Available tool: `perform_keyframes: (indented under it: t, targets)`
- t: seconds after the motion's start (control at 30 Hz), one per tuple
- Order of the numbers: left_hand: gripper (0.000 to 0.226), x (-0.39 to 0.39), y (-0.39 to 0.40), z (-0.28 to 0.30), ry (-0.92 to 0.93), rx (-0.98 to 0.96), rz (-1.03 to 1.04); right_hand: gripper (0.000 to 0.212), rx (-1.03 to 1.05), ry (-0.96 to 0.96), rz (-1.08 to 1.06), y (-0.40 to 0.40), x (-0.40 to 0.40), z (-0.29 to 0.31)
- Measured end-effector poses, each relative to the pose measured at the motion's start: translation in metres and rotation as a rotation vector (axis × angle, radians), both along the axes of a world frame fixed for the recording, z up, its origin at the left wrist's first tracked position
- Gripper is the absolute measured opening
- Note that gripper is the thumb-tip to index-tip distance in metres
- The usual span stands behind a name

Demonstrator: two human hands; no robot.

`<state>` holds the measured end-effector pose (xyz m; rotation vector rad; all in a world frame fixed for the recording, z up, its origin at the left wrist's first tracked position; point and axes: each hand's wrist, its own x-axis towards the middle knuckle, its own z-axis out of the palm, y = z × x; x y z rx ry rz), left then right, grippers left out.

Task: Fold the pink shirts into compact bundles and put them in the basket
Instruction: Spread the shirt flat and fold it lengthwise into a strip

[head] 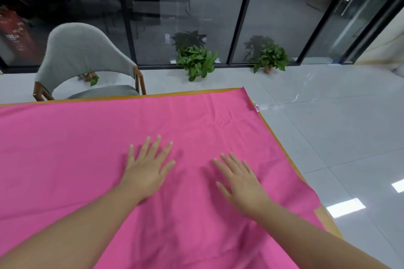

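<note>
The pink fabric (196, 116) looks matt, smooth woven cloth with faint creases, the chair (80, 50) grey matt upholstery on glossy wood, the floor tiles (328, 116) shiny

A grey chair (80, 59) stands in the upper left of the frame. Two potted plants (196, 61) (270, 57) sit at upper centre against a glass wall (273, 11). Pale floor tiles (338, 126) fill the right.
</note>
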<state>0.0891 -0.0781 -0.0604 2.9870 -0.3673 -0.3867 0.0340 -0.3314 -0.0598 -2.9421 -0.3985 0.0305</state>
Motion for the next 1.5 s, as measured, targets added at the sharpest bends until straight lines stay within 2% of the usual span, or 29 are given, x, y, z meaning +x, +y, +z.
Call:
perform_keyframes:
  t: [0.03,0.07,0.13,0.2,0.3,0.4,0.47,0.57,0.63,0.73,0.8,0.83,0.9,0.93,1.0,1.03,1.1,1.17,1.23,1.3,1.37,1.43,1.47,1.5]
  targets:
    - [0.089,-0.024,-0.009,-0.002,0.014,-0.019,-0.087,0.059,0.021,-0.03,0.035,-0.006,-0.023,-0.003]
    - [0.089,-0.05,-0.016,-0.003,-0.007,-0.022,-0.18,0.053,0.049,-0.066,0.062,-0.013,-0.045,-0.005]
    - [0.071,-0.11,-0.023,-0.003,-0.109,-0.001,-0.361,0.039,0.096,-0.081,0.106,-0.027,-0.088,-0.006]
    - [0.062,-0.158,-0.023,0.003,-0.134,-0.012,-0.517,0.027,0.127,-0.113,0.157,-0.04,-0.123,-0.001]
    - [0.048,-0.206,-0.016,0.004,-0.141,-0.097,-0.717,0.025,0.117,-0.108,0.281,-0.06,-0.166,0.004]
    - [0.028,-0.239,-0.012,0.01,-0.181,-0.17,-0.714,0.027,0.13,-0.036,0.359,-0.076,-0.198,0.015]
    - [0.02,-0.26,-0.009,0.013,-0.234,-0.149,-0.703,0.031,0.128,0.015,0.409,-0.082,-0.217,0.024]
    - [0.022,-0.288,-0.001,0.017,-0.161,-0.107,-0.621,0.039,0.028,0.059,0.495,-0.09,-0.242,0.032]
    - [0.039,-0.305,0.0,0.025,-0.062,-0.1,-0.517,0.057,-0.081,0.093,0.493,-0.095,-0.255,0.03]
    - [0.096,-0.333,0.005,0.031,0.076,-0.106,-0.39,0.095,-0.209,0.125,0.362,-0.1,-0.273,0.027]
    - [0.115,-0.35,0.014,0.036,0.179,-0.061,-0.27,0.109,-0.215,0.135,0.254,-0.107,-0.28,0.026]
    - [0.124,-0.359,0.024,0.035,0.193,-0.044,-0.227,0.11,-0.205,0.164,0.214,-0.111,-0.281,0.025]
    - [0.142,-0.373,0.046,0.031,0.096,0.053,-0.193,0.104,-0.187,0.269,0.128,-0.117,-0.284,0.023]
    - [0.149,-0.376,0.057,0.029,0.023,0.11,-0.142,0.1,-0.19,0.256,0.096,-0.119,-0.285,0.022]
    - [0.151,-0.381,0.076,0.028,-0.028,0.127,-0.071,0.094,-0.194,0.264,0.019,-0.12,-0.283,0.023]
    - [0.146,-0.386,0.083,0.029,0.05,0.126,-0.026,0.089,-0.191,0.295,-0.003,-0.12,-0.281,0.024]
    - [0.139,-0.386,0.09,0.032,0.149,0.177,0.031,0.06,-0.185,0.351,-0.013,-0.119,-0.278,0.026]
    - [0.133,-0.38,0.098,0.031,0.113,0.162,0.027,0.021,-0.236,0.387,-0.003,-0.115,-0.277,0.034]
    - [0.119,-0.375,0.101,0.031,0.081,0.108,-0.033,0.021,-0.217,0.419,0.008,-0.113,-0.278,0.035]
    - [0.087,-0.371,0.107,0.028,0.123,0.11,-0.104,0.019,-0.196,0.403,0.04,-0.113,-0.279,0.034]
    - [0.072,-0.369,0.117,0.015,0.069,0.159,-0.154,0.024,-0.208,0.361,0.036,-0.112,-0.28,0.037]
    - [0.083,-0.379,0.107,0.03,0.158,0.17,-0.138,0.033,-0.271,0.322,0.021,-0.114,-0.28,0.043]
    - [0.097,-0.387,0.102,0.039,0.138,0.162,-0.133,0.039,-0.284,0.311,0.02,-0.115,-0.28,0.046]
    - [0.097,-0.387,0.102,0.04,-0.01,0.119,-0.068,0.043,-0.294,0.31,0.025,-0.115,-0.28,0.051]
